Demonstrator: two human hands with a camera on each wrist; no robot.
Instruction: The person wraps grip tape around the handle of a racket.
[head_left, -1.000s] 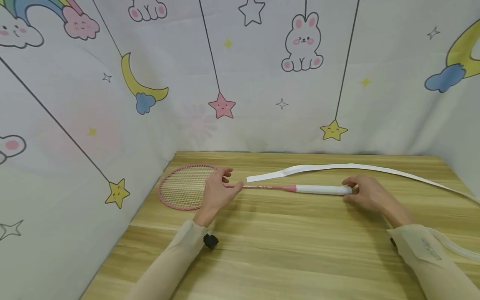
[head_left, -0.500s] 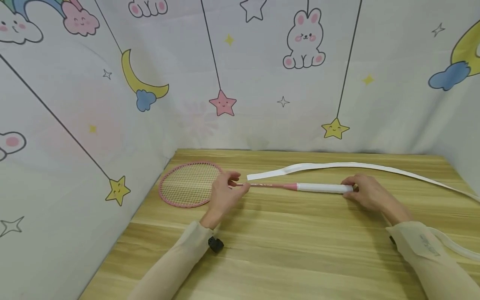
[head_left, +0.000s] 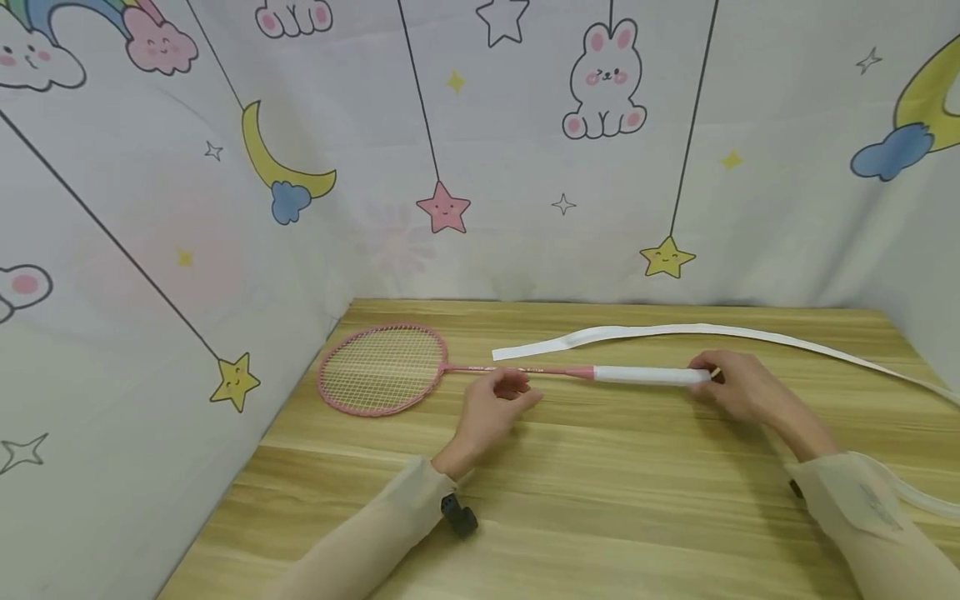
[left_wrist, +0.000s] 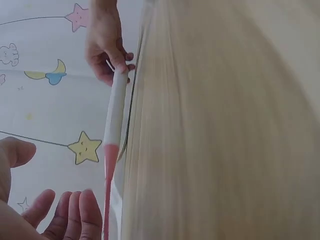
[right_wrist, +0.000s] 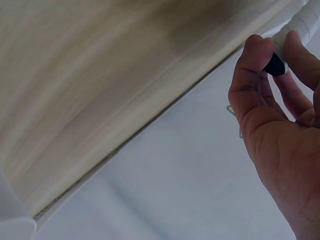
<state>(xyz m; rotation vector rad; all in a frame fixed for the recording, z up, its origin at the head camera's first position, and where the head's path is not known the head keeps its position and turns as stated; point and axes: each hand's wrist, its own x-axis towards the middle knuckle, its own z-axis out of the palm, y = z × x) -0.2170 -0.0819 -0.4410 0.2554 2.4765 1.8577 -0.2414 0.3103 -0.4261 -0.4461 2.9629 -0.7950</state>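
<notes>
In my head view the left hand [head_left: 491,408] has moved right along the racket [head_left: 579,372], now just on its near side, loosely curved and holding nothing; the right hand [head_left: 738,387] stays pinched on the right end of the white handle [head_left: 641,376]; I judge the racket is now steadied from that end alone; it stretches left to right across the far half of the wood-grained desk [head_left: 600,500], its oval, finely strung head [head_left: 382,371] leftmost; a flat, bowed white strip [head_left: 701,329] lies beyond. My left wrist view shows thumb and fingers spread apart beside the slim pink shaft [left_wrist: 107,200]; my right wrist view shows seams round the cylindrical handle, and a dark cap [right_wrist: 276,66] between thumb and fingertip.
</notes>
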